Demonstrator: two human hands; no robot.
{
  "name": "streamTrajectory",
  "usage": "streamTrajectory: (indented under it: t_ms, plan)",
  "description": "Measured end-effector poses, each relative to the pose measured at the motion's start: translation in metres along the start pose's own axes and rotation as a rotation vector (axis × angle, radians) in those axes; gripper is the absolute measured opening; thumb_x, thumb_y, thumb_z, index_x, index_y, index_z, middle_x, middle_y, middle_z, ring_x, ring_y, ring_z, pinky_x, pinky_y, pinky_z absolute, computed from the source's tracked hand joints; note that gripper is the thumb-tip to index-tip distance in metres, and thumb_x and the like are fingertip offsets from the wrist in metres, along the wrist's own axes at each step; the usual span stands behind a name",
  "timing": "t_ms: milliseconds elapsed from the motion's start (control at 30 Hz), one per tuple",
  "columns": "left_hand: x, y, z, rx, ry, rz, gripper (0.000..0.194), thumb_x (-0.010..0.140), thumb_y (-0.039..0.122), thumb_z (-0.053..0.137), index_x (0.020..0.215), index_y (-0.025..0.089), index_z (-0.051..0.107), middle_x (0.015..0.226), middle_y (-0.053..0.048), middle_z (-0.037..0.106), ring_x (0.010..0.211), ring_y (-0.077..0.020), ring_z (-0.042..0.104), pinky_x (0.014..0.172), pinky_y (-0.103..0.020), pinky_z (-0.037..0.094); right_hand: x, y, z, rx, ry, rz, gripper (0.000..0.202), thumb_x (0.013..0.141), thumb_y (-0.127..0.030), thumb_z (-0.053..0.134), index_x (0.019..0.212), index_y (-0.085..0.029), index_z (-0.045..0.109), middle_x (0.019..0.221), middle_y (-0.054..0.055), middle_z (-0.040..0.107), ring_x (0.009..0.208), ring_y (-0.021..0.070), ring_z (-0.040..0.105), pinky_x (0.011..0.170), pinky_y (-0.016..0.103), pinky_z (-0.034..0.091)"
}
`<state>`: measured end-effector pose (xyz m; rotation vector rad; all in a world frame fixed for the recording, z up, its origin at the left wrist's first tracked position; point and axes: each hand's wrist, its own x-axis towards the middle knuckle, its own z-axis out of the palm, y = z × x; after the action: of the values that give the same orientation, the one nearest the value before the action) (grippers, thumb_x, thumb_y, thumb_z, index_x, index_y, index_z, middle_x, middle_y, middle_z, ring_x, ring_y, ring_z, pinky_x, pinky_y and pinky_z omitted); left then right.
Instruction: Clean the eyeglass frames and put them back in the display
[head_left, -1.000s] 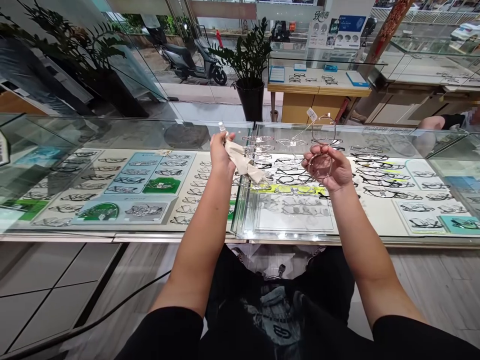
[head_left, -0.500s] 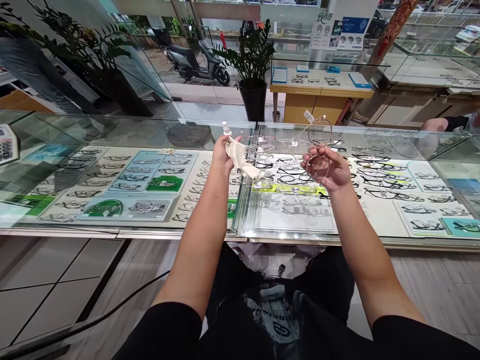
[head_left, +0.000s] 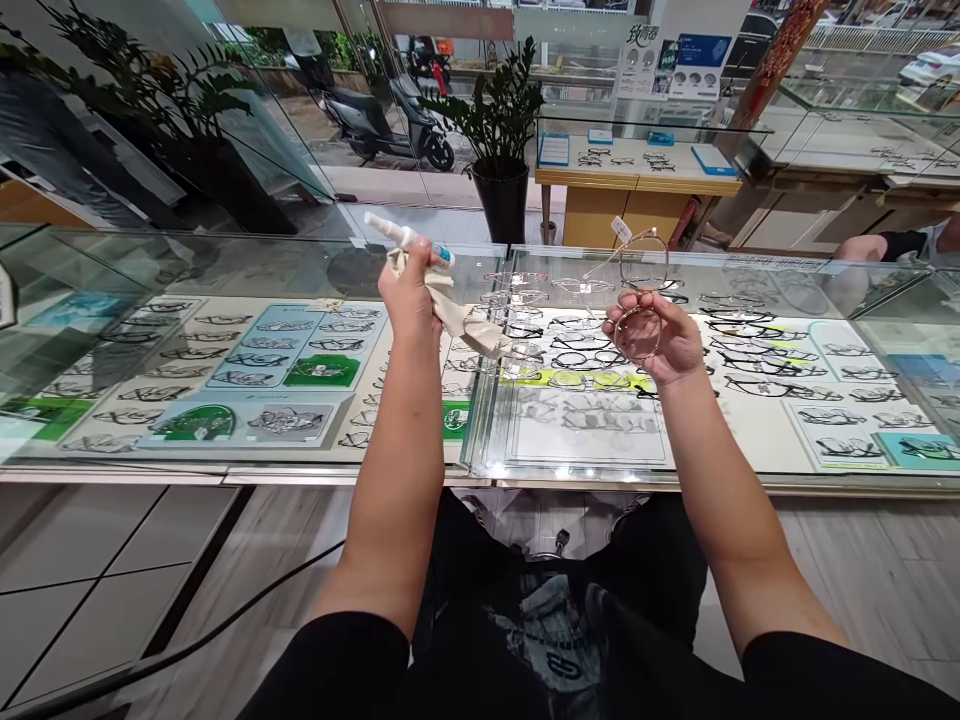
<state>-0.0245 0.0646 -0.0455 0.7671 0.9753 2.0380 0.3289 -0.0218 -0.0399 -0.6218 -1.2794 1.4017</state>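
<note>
In my left hand (head_left: 411, 290) are a small white spray bottle (head_left: 397, 233) with a blue label and a cream cloth (head_left: 469, 326). The bottle is tilted almost sideways, its nozzle pointing left, and the cloth hangs to the right below it. My right hand (head_left: 664, 340) pinches a pair of thin metal-framed glasses (head_left: 643, 262), turned upright on end, with a white tag (head_left: 621, 229) on one temple. One lens rim lies in front of my palm and the other rises above my fingers. Both hands are over the glass display counter (head_left: 495, 455).
Rows of eyeglass frames (head_left: 589, 356) lie under the counter glass. A green card (head_left: 322, 370) is among those on the left. Beyond stand a potted plant (head_left: 501, 185) and a second display case (head_left: 637, 180). At the right edge another person's arm (head_left: 862, 248) shows.
My left hand has moved left and up, turning the spray bottle from upright to nearly sideways; the cloth now stretches out more. My right hand and the glasses have stayed nearly still.
</note>
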Motion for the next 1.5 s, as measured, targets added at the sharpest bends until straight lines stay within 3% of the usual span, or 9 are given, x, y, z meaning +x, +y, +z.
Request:
streamTrajectory:
  t_ms: [167, 267, 400, 567, 800, 967, 1133, 1333, 1500]
  plan:
    - [-0.027, 0.044, 0.01, 0.046, -0.082, 0.169, 0.034, 0.106, 0.053, 0.063, 0.093, 0.021, 0.064, 0.078, 0.001, 0.062, 0.077, -0.0125, 0.06, 0.072, -0.032, 0.041, -0.003, -0.009, 0.013, 0.297, 0.042, 0.041, 0.025, 0.079, -0.043, 0.092, 0.085, -0.029, 0.073, 0.095, -0.002, 0.077, 0.092, 0.0179, 0.074, 0.09, 0.037, 0.067]
    - [-0.035, 0.059, 0.011, 0.019, -0.201, 0.192, 0.038, 0.106, 0.055, 0.057, 0.084, 0.024, 0.057, 0.076, -0.001, 0.061, 0.084, -0.0163, 0.064, 0.069, -0.034, 0.039, -0.003, -0.014, 0.018, 0.352, 0.062, 0.057, 0.028, 0.074, -0.04, 0.097, 0.082, -0.028, 0.073, 0.093, -0.002, 0.077, 0.089, 0.0167, 0.073, 0.086, 0.033, 0.067]
    - [-0.047, 0.058, 0.016, -0.019, -0.495, -0.001, 0.033, 0.091, 0.048, 0.076, 0.083, 0.026, 0.053, 0.081, -0.001, 0.071, 0.074, -0.0165, 0.064, 0.066, -0.035, 0.046, -0.002, -0.015, 0.02, 0.286, 0.103, 0.075, 0.036, 0.071, -0.045, 0.1, 0.08, -0.028, 0.069, 0.093, -0.001, 0.078, 0.087, 0.0193, 0.073, 0.088, 0.039, 0.067]
    - [-0.075, 0.045, 0.033, 0.062, -0.82, -0.312, 0.056, 0.082, 0.062, 0.093, 0.103, 0.025, 0.056, 0.087, 0.0, 0.074, 0.075, -0.0182, 0.073, 0.065, -0.033, 0.059, -0.001, -0.012, 0.028, 0.193, 0.199, 0.04, 0.04, 0.07, -0.048, 0.102, 0.085, -0.026, 0.072, 0.096, 0.0, 0.08, 0.087, 0.0171, 0.072, 0.091, 0.035, 0.064]
    - [-0.098, 0.035, 0.041, -0.039, -1.002, -0.522, 0.06, 0.082, 0.06, 0.095, 0.112, 0.025, 0.056, 0.09, 0.001, 0.064, 0.077, -0.0143, 0.068, 0.055, -0.023, 0.053, 0.0, -0.01, 0.043, 0.112, 0.241, 0.034, 0.044, 0.063, -0.051, 0.105, 0.081, -0.025, 0.074, 0.094, 0.002, 0.081, 0.084, 0.0154, 0.069, 0.087, 0.031, 0.061]
    - [-0.104, 0.033, 0.045, -0.032, -1.052, -0.553, 0.059, 0.078, 0.069, 0.091, 0.097, 0.024, 0.059, 0.081, -0.001, 0.057, 0.072, -0.0165, 0.064, 0.049, -0.024, 0.043, 0.001, -0.001, 0.051, 0.043, 0.253, 0.05, 0.046, 0.062, -0.055, 0.104, 0.082, -0.025, 0.077, 0.093, 0.002, 0.082, 0.083, 0.0166, 0.067, 0.083, 0.032, 0.058]
    - [-0.113, 0.027, 0.054, 0.125, -0.987, -0.475, 0.084, 0.082, 0.105, 0.045, 0.067, 0.023, 0.054, 0.06, -0.001, 0.047, 0.052, -0.0137, 0.048, 0.05, -0.031, 0.041, 0.001, 0.004, 0.053, -0.029, 0.236, 0.074, 0.042, 0.065, -0.057, 0.101, 0.081, -0.026, 0.078, 0.093, 0.003, 0.082, 0.082, 0.0173, 0.064, 0.08, 0.033, 0.054]
    - [-0.118, 0.013, 0.057, 0.404, -0.786, -0.169, 0.082, 0.082, 0.098, 0.056, 0.055, 0.021, 0.056, 0.051, -0.002, 0.049, 0.047, -0.0124, 0.045, 0.05, -0.03, 0.034, -0.003, 0.005, 0.057, -0.095, 0.157, 0.117, 0.041, 0.069, -0.059, 0.099, 0.081, -0.025, 0.08, 0.095, 0.004, 0.083, 0.08, 0.0173, 0.064, 0.081, 0.033, 0.054]
    - [-0.122, 0.013, 0.057, 0.511, -0.775, -0.073, 0.082, 0.085, 0.097, 0.056, 0.054, 0.021, 0.05, 0.051, -0.001, 0.048, 0.051, -0.0125, 0.043, 0.053, -0.03, 0.033, -0.005, 0.01, 0.061, -0.095, 0.085, 0.131, 0.039, 0.07, -0.057, 0.101, 0.081, -0.025, 0.082, 0.092, 0.003, 0.083, 0.09, 0.0199, 0.071, 0.086, 0.033, 0.055]
